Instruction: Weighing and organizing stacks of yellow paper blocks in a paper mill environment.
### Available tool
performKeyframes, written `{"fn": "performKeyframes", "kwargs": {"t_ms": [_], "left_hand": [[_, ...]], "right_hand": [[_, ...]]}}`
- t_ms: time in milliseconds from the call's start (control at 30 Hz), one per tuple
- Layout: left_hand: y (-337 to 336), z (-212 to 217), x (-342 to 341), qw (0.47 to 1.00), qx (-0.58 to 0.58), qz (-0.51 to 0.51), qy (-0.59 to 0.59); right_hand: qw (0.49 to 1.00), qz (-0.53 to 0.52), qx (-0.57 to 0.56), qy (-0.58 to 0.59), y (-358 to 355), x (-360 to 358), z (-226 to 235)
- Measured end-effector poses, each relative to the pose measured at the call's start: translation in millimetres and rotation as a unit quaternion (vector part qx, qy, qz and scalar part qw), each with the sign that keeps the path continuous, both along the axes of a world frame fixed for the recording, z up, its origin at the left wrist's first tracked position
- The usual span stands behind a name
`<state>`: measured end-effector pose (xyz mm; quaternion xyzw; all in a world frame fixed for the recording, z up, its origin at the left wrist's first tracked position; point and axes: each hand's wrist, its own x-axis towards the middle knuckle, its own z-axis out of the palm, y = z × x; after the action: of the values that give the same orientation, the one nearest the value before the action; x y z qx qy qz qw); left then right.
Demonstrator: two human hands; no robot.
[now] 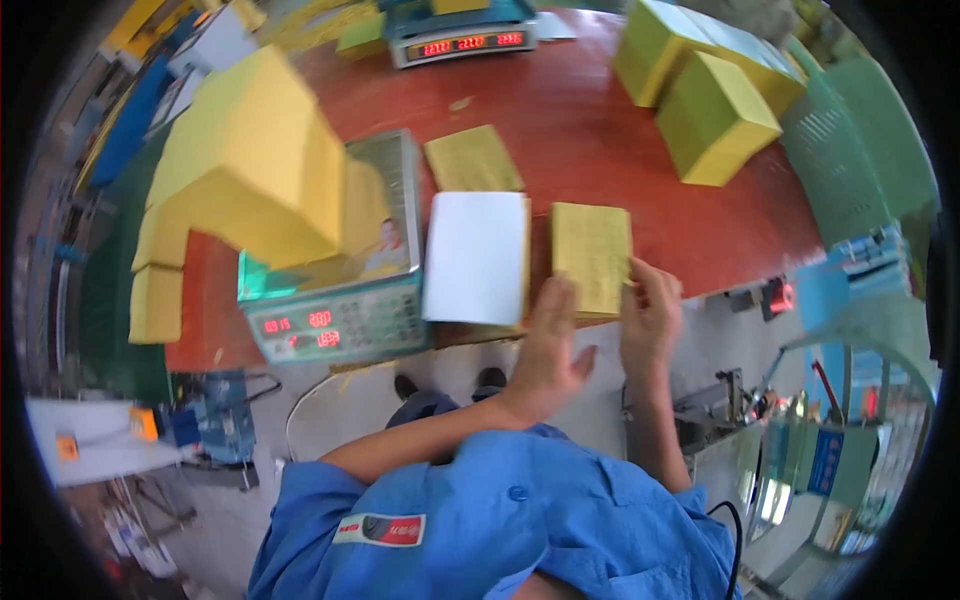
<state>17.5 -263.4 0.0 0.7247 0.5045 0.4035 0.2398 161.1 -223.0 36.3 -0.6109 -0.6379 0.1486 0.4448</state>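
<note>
Flanking yellow stack (590,245) near table edge (740,274); left hand (545,355) outspread; right hand (650,322) curled, grip unclear; room beyond.

Left fingers (556,298) and right fingers (648,280) flank a yellow paper stack (591,248).

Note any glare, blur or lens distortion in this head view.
Head view: black fisheye rim, with the table edges bowing; head view: white sheet nearly washed out, reflections on the metal pan of the near scale; head view: left hand and right hand slightly soft.
</note>
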Motion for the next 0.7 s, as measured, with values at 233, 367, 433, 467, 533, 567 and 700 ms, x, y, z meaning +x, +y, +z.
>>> {"fn": "performKeyframes", "kwargs": {"t_ms": [233,367,433,467,533,567,700], "left_hand": [[-5.9,56.8,-67.1,0.980,0.153,-0.066,-0.108],[-22.9,75.0,-131.5,0.958,0.280,0.015,-0.057],[-34.3,85.4,-161.2,0.943,0.320,0.088,-0.033],[-38.9,91.2,-176.3,0.938,0.327,0.109,-0.030],[-47.3,102.2,-205.4,0.929,0.341,0.145,-0.012],[-51.6,108.2,-219.1,0.927,0.342,0.151,-0.010],[-53.2,136.7,-280.2,0.910,0.376,0.172,0.026]], "right_hand": [[0.978,0.166,0.034,0.125,-34.9,-69.8,51.5],[0.943,0.294,0.101,0.116,-38.1,-128.9,70.9],[0.921,0.354,0.108,0.118,-40.5,-160.3,82.2],[0.911,0.374,0.130,0.117,-39.5,-178.1,85.2],[0.892,0.404,0.161,0.126,-37.5,-212.2,92.8],[0.884,0.415,0.169,0.137,-38.7,-227.0,98.6],[0.883,0.415,0.171,0.136,-35.3,-269.8,120.4]]}}
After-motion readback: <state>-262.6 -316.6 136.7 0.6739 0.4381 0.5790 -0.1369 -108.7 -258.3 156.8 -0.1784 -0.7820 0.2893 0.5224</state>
